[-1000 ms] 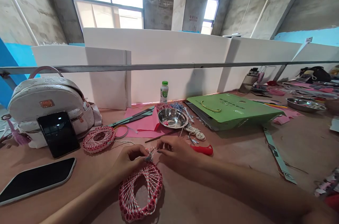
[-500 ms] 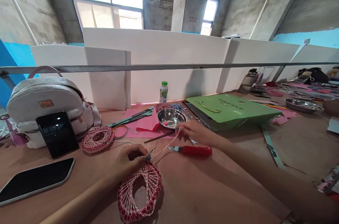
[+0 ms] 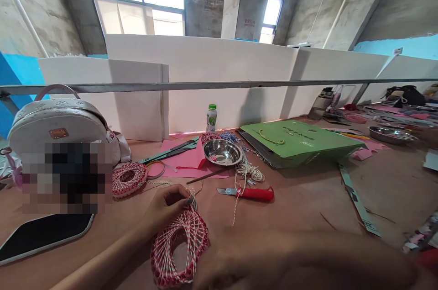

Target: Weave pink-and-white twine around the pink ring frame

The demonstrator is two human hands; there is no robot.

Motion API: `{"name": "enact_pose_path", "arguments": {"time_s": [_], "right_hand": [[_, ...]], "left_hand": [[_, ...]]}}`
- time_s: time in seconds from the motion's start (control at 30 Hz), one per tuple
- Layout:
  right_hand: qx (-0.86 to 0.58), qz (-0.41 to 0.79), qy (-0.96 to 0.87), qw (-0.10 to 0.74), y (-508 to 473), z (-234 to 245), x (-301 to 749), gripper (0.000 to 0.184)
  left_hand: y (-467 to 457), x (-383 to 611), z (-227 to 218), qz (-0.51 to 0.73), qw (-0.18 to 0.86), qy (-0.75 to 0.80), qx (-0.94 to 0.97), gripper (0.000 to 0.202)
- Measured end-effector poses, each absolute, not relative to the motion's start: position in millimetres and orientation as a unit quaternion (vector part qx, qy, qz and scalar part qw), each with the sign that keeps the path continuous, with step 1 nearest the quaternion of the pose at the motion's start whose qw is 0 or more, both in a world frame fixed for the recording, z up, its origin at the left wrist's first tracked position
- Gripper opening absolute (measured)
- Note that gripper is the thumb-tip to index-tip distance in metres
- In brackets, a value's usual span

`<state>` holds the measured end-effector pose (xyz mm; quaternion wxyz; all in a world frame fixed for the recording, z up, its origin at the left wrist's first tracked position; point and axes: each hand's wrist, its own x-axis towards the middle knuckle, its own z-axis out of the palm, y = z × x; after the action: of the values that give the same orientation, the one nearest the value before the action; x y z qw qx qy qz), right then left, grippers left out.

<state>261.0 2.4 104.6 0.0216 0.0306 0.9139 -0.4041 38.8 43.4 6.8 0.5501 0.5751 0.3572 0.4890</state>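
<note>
My left hand is closed, thumb and fingers pinching the cord ends at the top of a red-and-white string-wound ring. The ring is oval with an open middle and a scalloped red rim, and it hangs down against the table. My right hand is blurred by motion at the ring's lower right edge; its fingers cannot be made out. A red-handled utility knife lies to the right, its blade pointing left. White cord is bunched behind it, with a red-and-white strand trailing over the knife.
A second wound ring lies at left, near a white backpack and a phone. A steel bowl stands on pink paper. A green paper bag, a bottle and a flat strip lie beyond.
My right hand has let go of the twisted strand and come back toward me, to the ring's lower right. The strand now lies over the knife. My left hand keeps its pinch.
</note>
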Motion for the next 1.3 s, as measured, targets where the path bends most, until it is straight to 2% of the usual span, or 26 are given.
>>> {"name": "enact_pose_path", "arguments": {"time_s": [0.1,0.2,0.27,0.33,0.4,0.47,0.67,0.87,0.93,1.03,1.13,1.2,1.3], "right_hand": [[0.137,-0.39,0.91,-0.001,16,98,267,0.033],[0.195,-0.46,0.865,-0.042,42,98,279,0.033],[0.255,-0.539,0.792,-0.128,65,100,289,0.029],[0.33,-0.595,0.676,-0.281,88,103,299,0.027],[0.366,-0.594,0.591,-0.404,108,104,310,0.029],[0.384,-0.544,0.6,-0.444,124,103,320,0.032],[0.446,-0.336,0.734,-0.386,151,89,341,0.035],[0.434,-0.279,0.776,-0.362,148,86,343,0.03],[0.445,-0.247,0.809,-0.294,141,88,344,0.027],[0.468,-0.143,0.862,-0.134,127,88,346,0.017],[0.462,-0.065,0.883,-0.047,113,84,346,0.021],[0.438,-0.059,0.895,-0.053,107,80,344,0.02],[0.384,-0.104,0.91,-0.113,100,78,334,0.018]], "left_hand": [[42,39,11,0.491,0.554,0.358,0.57,0.026],[35,40,20,0.485,0.554,0.372,0.566,0.028],[30,41,26,0.479,0.555,0.385,0.561,0.028],[28,42,29,0.478,0.555,0.391,0.557,0.028],[29,42,29,0.476,0.557,0.39,0.557,0.029],[33,41,25,0.475,0.561,0.379,0.562,0.032],[40,39,15,0.481,0.56,0.365,0.567,0.034],[37,40,21,0.472,0.558,0.371,0.572,0.031],[35,40,23,0.475,0.558,0.373,0.569,0.03],[33,40,27,0.468,0.557,0.383,0.569,0.027],[32,41,28,0.47,0.554,0.384,0.57,0.027],[33,41,27,0.471,0.555,0.381,0.571,0.028],[34,41,26,0.47,0.551,0.382,0.574,0.029]]}}
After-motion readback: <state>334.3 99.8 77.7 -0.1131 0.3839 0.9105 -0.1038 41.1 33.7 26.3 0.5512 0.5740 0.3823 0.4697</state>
